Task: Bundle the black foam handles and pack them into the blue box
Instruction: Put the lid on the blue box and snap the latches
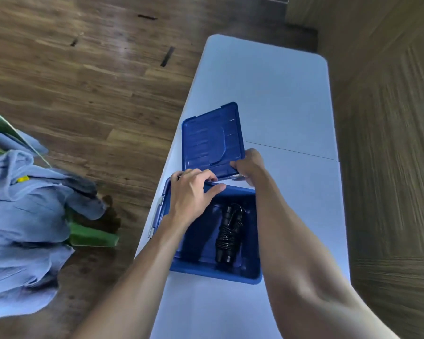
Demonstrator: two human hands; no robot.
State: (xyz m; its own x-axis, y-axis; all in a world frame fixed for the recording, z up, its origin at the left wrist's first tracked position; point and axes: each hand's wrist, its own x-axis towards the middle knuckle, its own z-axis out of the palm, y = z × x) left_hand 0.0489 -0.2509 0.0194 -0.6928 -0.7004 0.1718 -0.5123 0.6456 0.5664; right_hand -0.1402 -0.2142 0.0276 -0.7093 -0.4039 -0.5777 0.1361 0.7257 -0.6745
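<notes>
The blue box [214, 271] stands open on the white table, near its left edge. Inside it lie the black foam handles [227, 237], bundled together with a black cord wound around them. The blue lid [212, 140] lies just beyond the box, tilted. My left hand [191, 194] rests over the box's far left corner with its fingers on the lid's near edge. My right hand [250, 165] grips the lid's near right corner. Both forearms reach over the box and hide part of its rim.
The white folding table [279, 99] runs away from me, with a seam across its middle. On the wooden floor to the left sits a pile of light blue cloth [22, 228] over something green. A wood-panelled wall stands on the right.
</notes>
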